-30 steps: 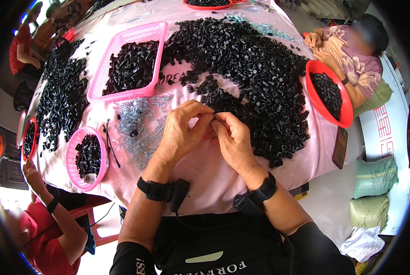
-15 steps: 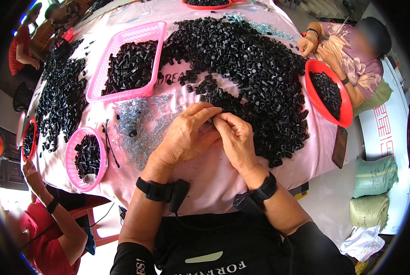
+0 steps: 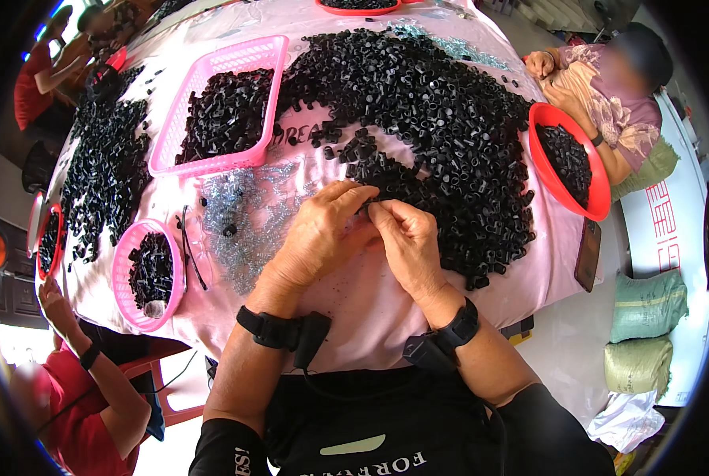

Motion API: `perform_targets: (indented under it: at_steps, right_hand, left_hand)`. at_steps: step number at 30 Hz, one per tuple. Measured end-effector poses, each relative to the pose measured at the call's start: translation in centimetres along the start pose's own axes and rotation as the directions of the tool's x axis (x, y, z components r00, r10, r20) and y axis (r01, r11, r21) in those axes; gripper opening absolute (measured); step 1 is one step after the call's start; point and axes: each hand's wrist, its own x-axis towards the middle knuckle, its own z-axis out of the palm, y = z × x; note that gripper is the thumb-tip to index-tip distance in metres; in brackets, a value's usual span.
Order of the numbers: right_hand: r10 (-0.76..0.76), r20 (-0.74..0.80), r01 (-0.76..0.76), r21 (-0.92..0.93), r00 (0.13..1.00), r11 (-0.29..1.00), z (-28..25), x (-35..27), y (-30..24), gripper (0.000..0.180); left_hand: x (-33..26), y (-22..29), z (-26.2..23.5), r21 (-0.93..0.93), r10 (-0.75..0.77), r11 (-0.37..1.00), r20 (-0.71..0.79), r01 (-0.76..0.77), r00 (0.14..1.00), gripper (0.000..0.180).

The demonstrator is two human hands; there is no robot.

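My left hand [image 3: 326,230] and my right hand [image 3: 408,242] meet over the near edge of a wide heap of small black plastic caps [image 3: 434,111]. Both are closed in a pinch, fingertips touching. Between them shows a bit of a small black plastic piece [image 3: 365,209], mostly hidden by the fingers. Left of my left hand lies a spread of small clear springs or coils [image 3: 247,226], too fine to make out surely, with a few black bits on it.
A pink basket [image 3: 157,163] of black caps stands beyond; a round pink basket [image 3: 121,282] sits near left, beside black tweezers-like tool [image 3: 192,250]. At right are a red bowl [image 3: 595,205], a phone [image 3: 587,255] and a co-worker's hands [image 3: 541,63]. Another co-worker's hand [image 3: 55,301] reaches in at left.
My hands stay together, with only a slight shift of the left fingers. The co-worker at the right has drawn their hands a little back from the heap.
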Motion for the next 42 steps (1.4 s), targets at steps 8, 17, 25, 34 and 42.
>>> perform_targets:
  at_steps: [8, 17, 25, 34, 42]
  right_hand:
    - [-0.035, -0.008, 0.034, -0.008, 0.999, 0.999, -0.2, 0.1, 1.1, 0.031]
    - [-0.045, -0.001, 0.045, -0.071, 0.999, 0.996, -0.4, -0.2, -0.4, 0.040]
    - [0.163, -0.020, -0.155, 0.215, 0.986, 0.964, -0.2, -0.4, -0.4, 0.035]
    - [0.089, -0.131, -0.054, 0.252, 0.987, 0.966, -0.2, -0.2, 0.2, 0.029]
    - [0.068, -0.173, -0.028, 0.226, 0.983, 0.974, -0.6, -0.4, -0.3, 0.024]
  left_hand:
    - [0.0, 0.3, 0.1, -0.043, 0.077, 0.996, -0.005, -0.077, 0.997, 0.044]
    - [-0.2, 0.0, 0.3, 0.003, 0.036, 0.999, -0.035, -0.035, 0.999, 0.040]
    - [1.4, -0.7, -1.9, -0.112, -0.399, 0.916, -0.344, 0.385, 0.850, 0.044]
    - [2.3, -3.0, -6.2, 0.144, -0.315, 0.854, -0.621, 0.499, 0.718, 0.057]
    - [0.3, -0.4, -0.9, 0.036, -0.231, 0.970, -0.156, 0.239, 0.960, 0.013]
